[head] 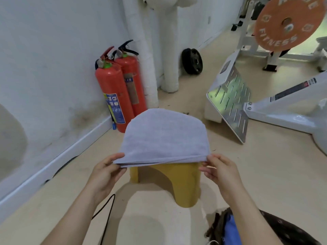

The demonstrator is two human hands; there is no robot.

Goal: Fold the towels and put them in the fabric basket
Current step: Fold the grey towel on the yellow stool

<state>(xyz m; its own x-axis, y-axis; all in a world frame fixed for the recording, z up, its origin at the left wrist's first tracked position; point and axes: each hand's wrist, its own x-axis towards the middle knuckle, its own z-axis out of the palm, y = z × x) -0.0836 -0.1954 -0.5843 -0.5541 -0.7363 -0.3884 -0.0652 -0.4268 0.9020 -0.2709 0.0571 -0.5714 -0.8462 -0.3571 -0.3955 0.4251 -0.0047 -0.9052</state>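
Note:
A light lavender-grey towel (165, 137), folded into several layers, lies across the top of a yellow plastic stool (178, 183) and covers its seat. My left hand (106, 172) pinches the towel's near left corner between thumb and fingers. My right hand (221, 170) pinches the near right corner the same way. Both near edges are lifted slightly off the stool. At the bottom right a dark patterned fabric basket (276, 228) shows, with something blue (231, 230) inside it.
Two red fire extinguishers (120, 89) stand against the white wall at left behind the stool. A white gym machine with a perforated metal footplate (231, 103) and an orange weight plate (286, 22) fills the right. A black cable (108, 214) runs over the beige floor.

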